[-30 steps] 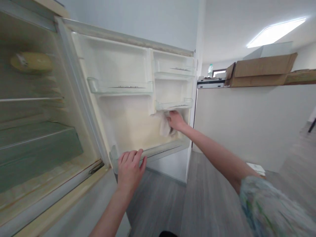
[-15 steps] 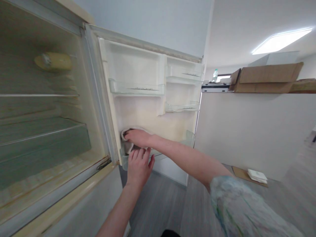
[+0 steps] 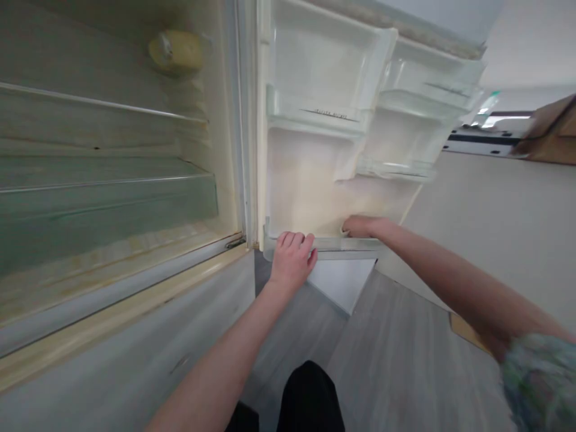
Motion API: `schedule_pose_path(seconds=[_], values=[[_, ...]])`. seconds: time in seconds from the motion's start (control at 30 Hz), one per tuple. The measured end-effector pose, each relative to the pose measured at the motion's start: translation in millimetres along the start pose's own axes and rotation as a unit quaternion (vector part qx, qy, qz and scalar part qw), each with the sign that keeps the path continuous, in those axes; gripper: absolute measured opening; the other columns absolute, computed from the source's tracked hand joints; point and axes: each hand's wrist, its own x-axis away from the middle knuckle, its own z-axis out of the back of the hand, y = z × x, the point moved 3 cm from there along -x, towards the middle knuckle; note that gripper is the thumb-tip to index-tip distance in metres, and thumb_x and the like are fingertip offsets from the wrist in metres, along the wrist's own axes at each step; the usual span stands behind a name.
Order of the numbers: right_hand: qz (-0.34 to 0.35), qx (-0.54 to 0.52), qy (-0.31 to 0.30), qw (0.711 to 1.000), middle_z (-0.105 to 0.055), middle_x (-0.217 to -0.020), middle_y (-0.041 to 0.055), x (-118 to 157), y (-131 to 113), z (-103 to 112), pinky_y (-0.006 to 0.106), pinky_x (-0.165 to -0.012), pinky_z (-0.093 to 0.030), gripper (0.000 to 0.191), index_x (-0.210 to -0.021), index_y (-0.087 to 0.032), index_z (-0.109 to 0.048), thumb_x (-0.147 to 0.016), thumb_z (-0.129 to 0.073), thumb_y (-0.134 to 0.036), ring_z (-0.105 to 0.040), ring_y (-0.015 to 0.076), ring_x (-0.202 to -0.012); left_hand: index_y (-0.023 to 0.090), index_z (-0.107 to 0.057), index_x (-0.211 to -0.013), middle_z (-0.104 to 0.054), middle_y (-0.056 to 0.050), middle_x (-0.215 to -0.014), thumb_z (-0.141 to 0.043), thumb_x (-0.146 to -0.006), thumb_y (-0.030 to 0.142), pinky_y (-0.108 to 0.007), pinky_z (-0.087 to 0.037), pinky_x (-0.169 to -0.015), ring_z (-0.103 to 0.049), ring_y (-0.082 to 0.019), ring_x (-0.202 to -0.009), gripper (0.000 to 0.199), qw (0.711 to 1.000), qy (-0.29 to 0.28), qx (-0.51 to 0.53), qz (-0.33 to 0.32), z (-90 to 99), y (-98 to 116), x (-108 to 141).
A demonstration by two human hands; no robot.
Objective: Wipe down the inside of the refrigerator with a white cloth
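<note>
An open fridge door (image 3: 301, 180) stands in front of me, its inner side facing me. My left hand (image 3: 293, 259) has its fingers hooked over the front rim of the clear bottom door bin (image 3: 344, 254), near the hinge end. Farther right, my right hand (image 3: 361, 227) reaches down into that bin, with its fingers closed. A small pale edge of a cloth (image 3: 344, 231) shows at its fingertips; the rest of the cloth is hidden by the hand and the bin's front.
To the left, the fridge interior has a glass shelf (image 3: 103, 103), a clear drawer (image 3: 112, 210) and a yellowish rounded unit (image 3: 176, 51). More bins (image 3: 315, 118) line the door above my hands. A cardboard box (image 3: 551, 129) rests on a ledge at right.
My right hand has slid with the cloth from the hinge side rightward along the bottom bin. My left hand remains at the bin's rim. The view has tilted down and turned left.
</note>
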Motion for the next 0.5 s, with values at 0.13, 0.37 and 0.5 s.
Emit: schedule_pose_path(seconds=[0.13,0.37,0.5], values=[[0.14,-0.059,0.073,0.986,-0.077,-0.105,0.0119,-42,-88,41,0.026,-0.074,-0.041,0.024,-0.105,-0.014,-0.078,-0.092,-0.058,-0.019,-0.066,0.021,-0.089,0.018,-0.064,-0.115,-0.064,-0.008,-0.099,-0.061,-0.095,0.03,-0.043,-0.04,-0.097,-0.055,-0.028,-0.099,0.024,1.0,-0.004,-0.012,0.0,0.6,0,0],[0.231,-0.19,0.05,0.953,-0.071,-0.088,0.0052,-43,-103,50,0.024,-0.075,-0.042,0.016,-0.087,-0.011,-0.072,-0.091,-0.058,-0.016,-0.057,0.0153,-0.08,0.017,-0.064,-0.11,-0.065,-0.01,-0.101,-0.057,-0.097,0.033,-0.044,-0.039,-0.097,-0.056,-0.028,-0.101,0.022,1.0,-0.007,-0.006,-0.009,3.1,-3,1],[0.12,-0.201,-0.012,0.972,-0.059,-0.065,0.0016,-10,-20,8,0.026,-0.07,-0.045,0.021,-0.07,-0.015,-0.068,-0.09,-0.059,-0.019,-0.048,0.012,-0.061,0.017,-0.064,-0.111,-0.064,-0.009,-0.098,-0.057,-0.097,0.036,-0.042,-0.038,-0.098,-0.055,-0.027,-0.099,0.024,1.0,-0.012,-0.003,-0.02,5.6,-3,3]])
